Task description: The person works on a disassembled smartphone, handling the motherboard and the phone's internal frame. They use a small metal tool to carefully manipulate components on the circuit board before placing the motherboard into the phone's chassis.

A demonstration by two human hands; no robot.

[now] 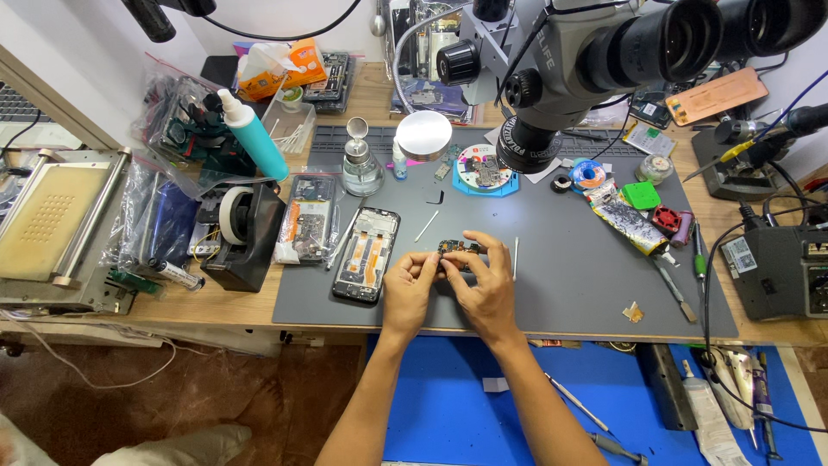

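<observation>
On the grey work mat [569, 259], just below the microscope [569, 60], both hands meet over a small circuit board [459, 248]. The left hand [408, 289] has its fingers curled and its thumb and forefinger closed on the board's left end; the right hand [485, 280] arches over the top, its fingertips pinching the right end and the far edge, so the board is held between the two, at or just above the mat. Only a dark strip of it shows past the fingers, studded with tiny parts. It looks thin, stiff and very light, and likely fragile: I judge it best held by its bare edges, as now, with little squeeze, keeping the pads off the components and any connectors. Just to the left lies an opened phone frame [366, 255] with its inner parts showing, and beyond that a second phone body [309, 217] and a black tape dispenser [244, 231]. A thin metal tool [515, 257] lies beside the right hand. Farther back stand a clear liquid dispenser bottle [361, 164], a round blue tray [483, 170] of small parts and a teal bottle [254, 135].
</observation>
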